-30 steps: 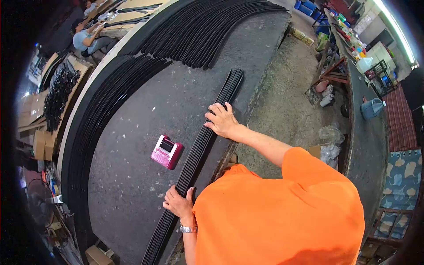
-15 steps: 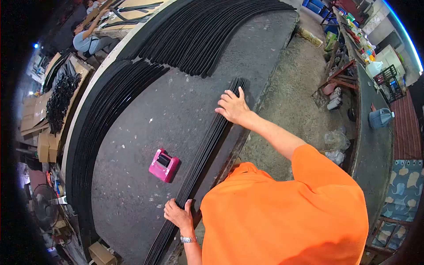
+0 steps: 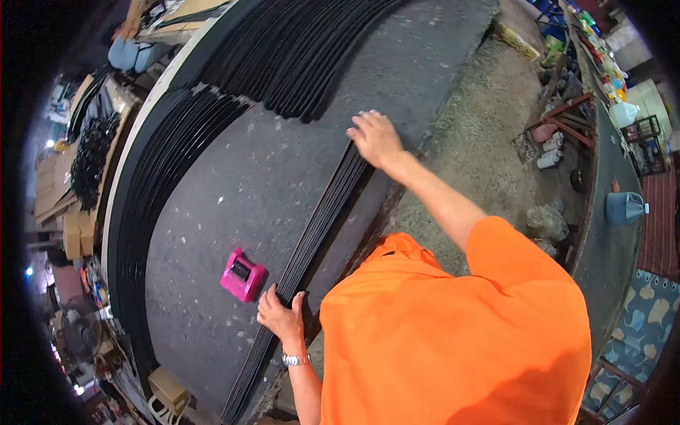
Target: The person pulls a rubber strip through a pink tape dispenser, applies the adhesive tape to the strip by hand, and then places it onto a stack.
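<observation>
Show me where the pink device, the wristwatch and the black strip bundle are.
pink device (image 3: pixel 242 275), head view, its top face.
wristwatch (image 3: pixel 295 360), head view, the metal band.
black strip bundle (image 3: pixel 322 219), head view, its middle stretch.

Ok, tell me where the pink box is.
The pink box lies on the grey table, lower left in the head view, just left of the strips near the left hand.

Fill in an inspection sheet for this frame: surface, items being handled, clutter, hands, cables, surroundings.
Surface: grey speckled table, scuffed, with pale flecks.
Handled items: bundle of long black strips lying along the near edge.
Clutter: pink handheld device beside the bundle; more black strip stacks farther back and along the far edge.
Hands: left hand grips the bundle near its near end, watch on wrist; right hand lies flat on the far end.
Cables: nothing seen.
Surroundings: concrete floor, cardboard boxes, cluttered workbench.
</observation>
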### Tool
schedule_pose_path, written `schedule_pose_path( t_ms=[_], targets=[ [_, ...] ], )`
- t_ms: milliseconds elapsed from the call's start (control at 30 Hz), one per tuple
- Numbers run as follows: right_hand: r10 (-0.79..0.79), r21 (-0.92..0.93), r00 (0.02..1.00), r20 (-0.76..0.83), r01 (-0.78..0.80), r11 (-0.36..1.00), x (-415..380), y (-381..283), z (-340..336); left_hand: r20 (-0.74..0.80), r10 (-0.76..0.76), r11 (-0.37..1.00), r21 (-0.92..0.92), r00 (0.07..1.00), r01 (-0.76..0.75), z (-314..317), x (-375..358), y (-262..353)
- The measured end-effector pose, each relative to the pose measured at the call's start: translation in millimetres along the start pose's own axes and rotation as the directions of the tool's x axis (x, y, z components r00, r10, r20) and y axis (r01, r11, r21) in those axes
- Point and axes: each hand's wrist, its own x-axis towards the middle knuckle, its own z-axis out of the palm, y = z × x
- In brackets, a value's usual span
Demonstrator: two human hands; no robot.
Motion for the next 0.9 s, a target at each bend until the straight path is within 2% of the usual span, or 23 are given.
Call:
schedule_pose_path(
  t_ms=[67, 167, 300, 400, 467, 500, 600, 733, 900],
  targets=[
    [0.045, 0.044, 0.997, -0.055, -0.043, 0.998, -9.9, -9.6, 1.6, -0.003, -0.02, 1.0, 0.013, 1.0, 0.02, -0.1, 0.0, 5.9],
    [0.066, 0.103, 0.989, 0.132, -0.08, 0.991, -25.9, -14.6, -21.2, -0.005, -0.023, 0.999, 0.028, 1.0, 0.023, 3.4, -3.2, 5.5],
    [0.112, -0.155, 0.99, 0.09, -0.097, 0.983, -45.9, 11.9, -67.4, 0.021, -0.009, 0.998, 0.059, 1.0, 0.008, 7.4, 1.4, 0.1],
    [-0.009, -0.351, 0.995, 0.101, 0.044, 0.935, -56.5, 58.4, -81.1, 0.01, -0.002, 0.998, 0.069, 1.0, 0.001, 9.2, 1.0, -2.3],
    [0.008, -0.401, 0.992, 0.123, 0.042, 0.915, -50.0, 79.6, -92.1, 0.019, -0.003, 0.999, 0.054, 1.0, 0.002, 10.2, 3.1, -3.8],
    [0.005, -0.428, 0.998, 0.057, 0.02, 0.903, -46.7, 86.7, -92.9, 0.019, 0.003, 0.997, 0.072, 1.0, -0.005, 9.0, 4.3, -3.7],
    [0.012, -0.397, 0.992, 0.126, 0.04, 0.917, -46.1, 71.1, -86.6, 0.017, 0.007, 0.999, 0.045, 1.0, -0.008, 9.3, 5.8, -4.6],
    [-0.183, -0.243, 0.963, 0.2, 0.229, 0.942, -60.8, 37.5, -93.0, 0.001, 0.019, 0.999, 0.032, 1.0, -0.019, 8.1, 6.2, -4.8],
    [-0.253, -0.059, 0.957, 0.144, 0.264, 0.963, -46.6, -10.8, -84.6, -0.007, 0.008, 1.0, 0.009, 1.0, -0.008, 5.1, 12.1, -0.7]
  ],
)
